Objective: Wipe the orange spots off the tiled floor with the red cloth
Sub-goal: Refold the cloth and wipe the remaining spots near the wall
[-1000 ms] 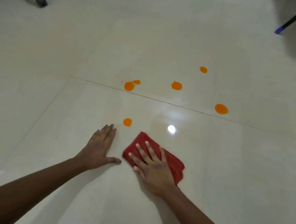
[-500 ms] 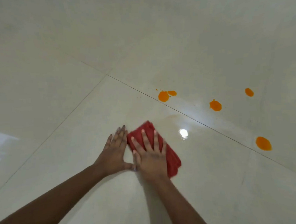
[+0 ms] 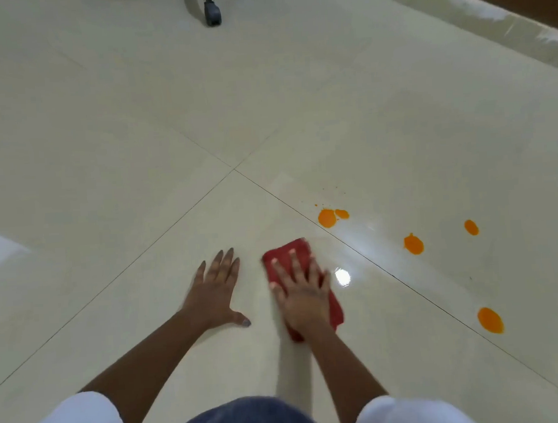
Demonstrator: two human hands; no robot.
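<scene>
The red cloth (image 3: 287, 255) lies flat on the cream tiled floor (image 3: 137, 154), and my right hand (image 3: 303, 291) presses on it with straight, spread fingers. My left hand (image 3: 215, 290) rests flat on the bare tile to the left of the cloth, a gap between them. Several orange spots lie to the right: a double spot (image 3: 328, 217) just beyond the cloth across the grout line, one (image 3: 413, 244) further right, a small one (image 3: 471, 227) beyond it, and a larger one (image 3: 490, 320) near the right edge.
Chair castors (image 3: 212, 14) stand at the top of the view. A skirting and dark wall (image 3: 488, 18) run along the upper right. A lamp's glare (image 3: 342, 276) shines on the tile beside the cloth. My knee in blue fabric (image 3: 245, 422) fills the bottom.
My right hand pushed the cloth leftward over the nearest orange spot, which no longer shows, then moved back to the right. My left hand now lies apart from the cloth. The camera tilted up.
</scene>
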